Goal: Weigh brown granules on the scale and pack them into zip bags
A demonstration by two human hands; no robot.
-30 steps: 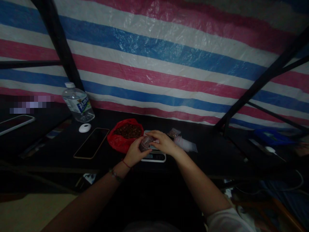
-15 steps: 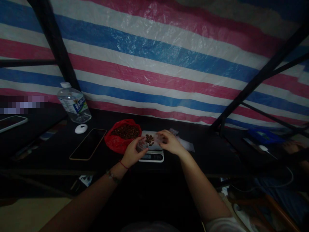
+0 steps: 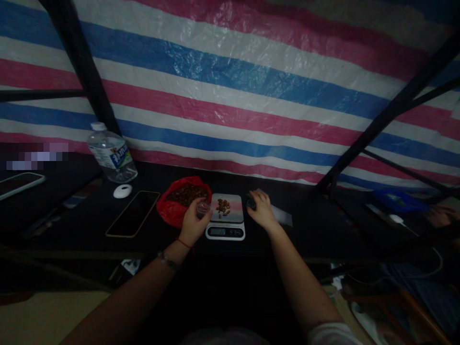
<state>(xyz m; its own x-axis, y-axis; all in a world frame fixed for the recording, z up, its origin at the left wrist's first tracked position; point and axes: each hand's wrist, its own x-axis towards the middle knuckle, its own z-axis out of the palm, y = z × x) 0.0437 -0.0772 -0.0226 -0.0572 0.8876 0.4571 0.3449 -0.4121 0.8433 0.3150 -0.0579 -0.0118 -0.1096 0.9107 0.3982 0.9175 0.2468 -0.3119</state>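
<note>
- Moved apart since the earlier frame: right hand [image 3: 261, 211] off the scale, now far right on crinkly clear bags [image 3: 280, 215]; grip hard to tell.
- Red plastic bag [image 3: 172, 211], gaping, glossy, left of scale.
- Kitchen scale [image 3: 226, 221], flat, bearing loose brown nuts [image 3: 223, 207].
- Left hand [image 3: 192, 225] curled around small clear cup [image 3: 203, 208], beside platform.

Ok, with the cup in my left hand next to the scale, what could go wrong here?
The left hand holds a small clear cup close to the scale; a bump could scatter the loose brown pieces on its platform. The open red bag lies beside that hand and could spill. The dim light may hide dropped pieces on the dark table.
</note>
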